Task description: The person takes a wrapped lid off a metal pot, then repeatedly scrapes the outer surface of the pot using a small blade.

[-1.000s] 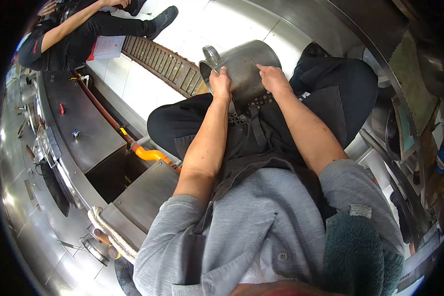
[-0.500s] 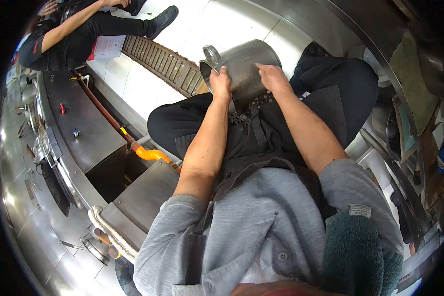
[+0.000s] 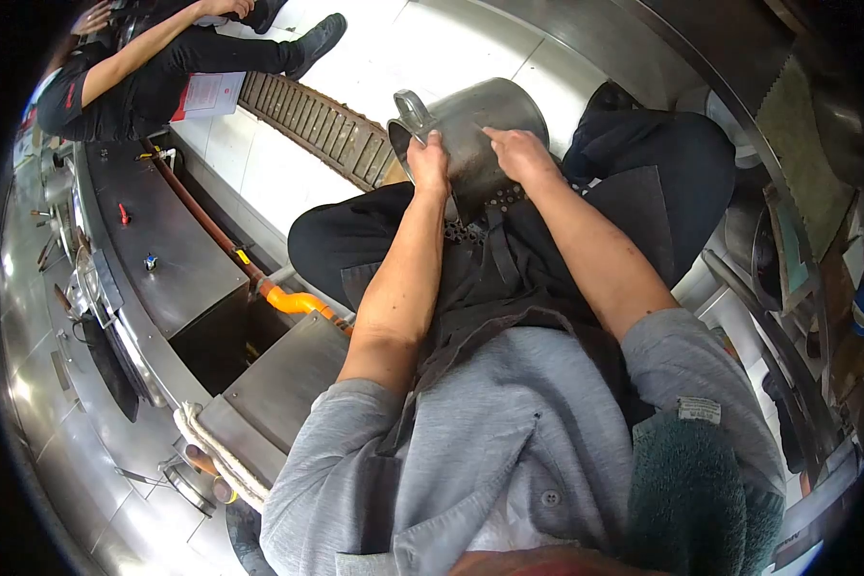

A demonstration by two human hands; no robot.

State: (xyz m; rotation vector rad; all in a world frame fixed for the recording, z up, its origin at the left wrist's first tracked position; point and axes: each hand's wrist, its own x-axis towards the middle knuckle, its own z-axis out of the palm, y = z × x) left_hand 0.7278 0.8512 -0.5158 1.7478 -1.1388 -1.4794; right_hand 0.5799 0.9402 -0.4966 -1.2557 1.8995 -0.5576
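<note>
A grey metal pot (image 3: 480, 106) with a loop handle (image 3: 412, 108) at its rim lies tilted on its side against my lap, its mouth facing left. My left hand (image 3: 430, 161) is closed around the rim just below the handle, thumb on the outside. On the pot's outer wall rests my right hand (image 3: 523, 156), index finger stretched out and its tip against the metal. Its other fingers look curled and are partly hidden; I see nothing held in them. Under the pot a piece of perforated metal (image 3: 511, 196) shows, mostly covered.
A floor drain grate (image 3: 312, 128) runs across the white tiles ahead. At left stand a steel counter (image 3: 168, 245) and an orange pipe (image 3: 293, 300). Another person (image 3: 187, 58) sits at the upper left beside a red-and-white sheet (image 3: 208, 94). Shelving with pans stands at right.
My right hand has slid a little left along the pot's wall, its fingertip now nearer my left hand. The pot and my left hand stay in place.
</note>
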